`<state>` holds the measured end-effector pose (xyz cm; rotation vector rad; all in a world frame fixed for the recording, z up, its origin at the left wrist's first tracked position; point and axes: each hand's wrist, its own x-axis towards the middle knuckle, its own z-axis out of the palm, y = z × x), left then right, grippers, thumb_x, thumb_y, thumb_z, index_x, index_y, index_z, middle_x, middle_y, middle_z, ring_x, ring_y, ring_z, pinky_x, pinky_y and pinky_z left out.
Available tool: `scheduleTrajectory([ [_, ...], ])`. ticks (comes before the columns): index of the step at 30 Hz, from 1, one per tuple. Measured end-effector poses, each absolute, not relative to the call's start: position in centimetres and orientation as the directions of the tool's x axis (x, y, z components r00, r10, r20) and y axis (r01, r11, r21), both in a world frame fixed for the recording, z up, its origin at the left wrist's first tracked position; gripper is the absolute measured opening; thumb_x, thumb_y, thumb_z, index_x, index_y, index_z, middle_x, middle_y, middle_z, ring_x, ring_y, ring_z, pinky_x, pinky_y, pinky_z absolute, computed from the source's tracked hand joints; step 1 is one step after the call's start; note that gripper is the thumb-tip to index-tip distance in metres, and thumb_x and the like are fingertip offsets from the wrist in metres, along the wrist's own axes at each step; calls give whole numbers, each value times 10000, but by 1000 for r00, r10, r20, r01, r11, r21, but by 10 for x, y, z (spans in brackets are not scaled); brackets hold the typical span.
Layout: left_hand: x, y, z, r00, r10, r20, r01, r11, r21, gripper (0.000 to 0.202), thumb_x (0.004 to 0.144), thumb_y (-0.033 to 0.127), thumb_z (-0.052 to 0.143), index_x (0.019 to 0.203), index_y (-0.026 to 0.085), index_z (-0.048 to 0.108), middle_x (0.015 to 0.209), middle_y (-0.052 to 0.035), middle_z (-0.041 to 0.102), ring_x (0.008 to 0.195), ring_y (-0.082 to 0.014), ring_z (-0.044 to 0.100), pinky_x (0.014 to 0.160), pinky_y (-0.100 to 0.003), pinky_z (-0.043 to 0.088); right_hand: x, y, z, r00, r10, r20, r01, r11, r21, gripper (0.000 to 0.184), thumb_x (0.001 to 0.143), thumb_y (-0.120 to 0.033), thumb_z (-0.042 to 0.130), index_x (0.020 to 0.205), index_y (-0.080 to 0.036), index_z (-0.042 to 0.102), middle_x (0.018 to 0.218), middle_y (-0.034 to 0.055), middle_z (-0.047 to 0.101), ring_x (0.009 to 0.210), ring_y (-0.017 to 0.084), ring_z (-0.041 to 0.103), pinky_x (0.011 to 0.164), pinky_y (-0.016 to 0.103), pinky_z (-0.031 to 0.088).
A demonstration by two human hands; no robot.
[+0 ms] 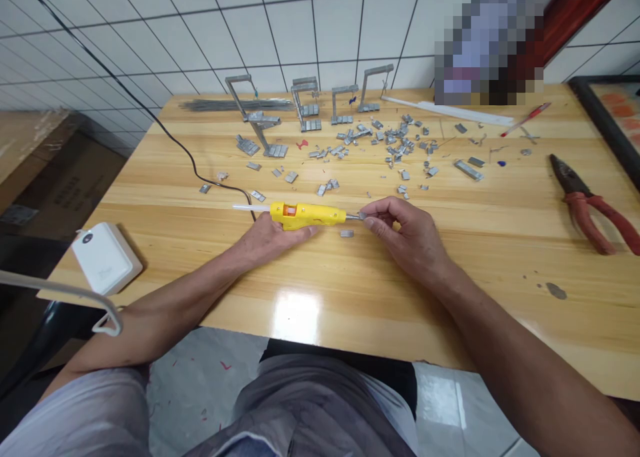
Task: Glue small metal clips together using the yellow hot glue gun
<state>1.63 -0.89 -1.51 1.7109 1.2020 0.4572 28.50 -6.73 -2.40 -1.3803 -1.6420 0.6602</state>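
Note:
My left hand (280, 238) is wrapped round a yellow hot glue gun (315, 214), which lies sideways with its metal nozzle pointing right. A clear glue stick (249, 208) juts from its rear end. Against the nozzle tip, my right hand (400, 227) pinches a small grey metal piece (363, 215) between thumb and fingertips; most of that piece is hidden. Just below the nozzle a small flat grey piece (347, 234) lies on the wooden table (350, 290).
Several small grey stand-like models (304, 107) line the back, with scattered grey pieces (397, 140) before them. Red-handled pliers (580, 204) lie at right. A white power bank (107, 257) sits at left. A black cable (175, 140) crosses the table's left side.

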Motion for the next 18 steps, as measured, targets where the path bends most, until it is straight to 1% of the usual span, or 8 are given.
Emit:
scheduleTrajectory([
  [6,15,-9,-16,446,870,-212,510,-53,858,530,848,568,787,1222,192,788,1236,-98,796,1078,-294,754,957,-411,611,285,-67,-24,-12,959,282,498,250,-830,90,921,-259,672,962,-232,748,798,3,715,673,150,584,645,300,456],
  [11,15,-9,-16,442,866,-234,526,-39,850,514,856,575,779,1206,199,795,1166,-89,813,1009,-281,767,904,-396,622,284,-67,-24,-11,960,280,490,250,-835,97,918,-259,666,961,-231,749,795,3,713,669,148,579,640,299,455],
  [18,18,-10,-12,446,870,-212,500,-46,865,482,864,547,778,1205,206,791,1189,-84,809,1032,-286,769,921,-399,626,285,-67,-24,-10,961,278,496,246,-833,80,916,-253,675,957,-239,742,811,5,732,674,150,591,641,302,461],
])
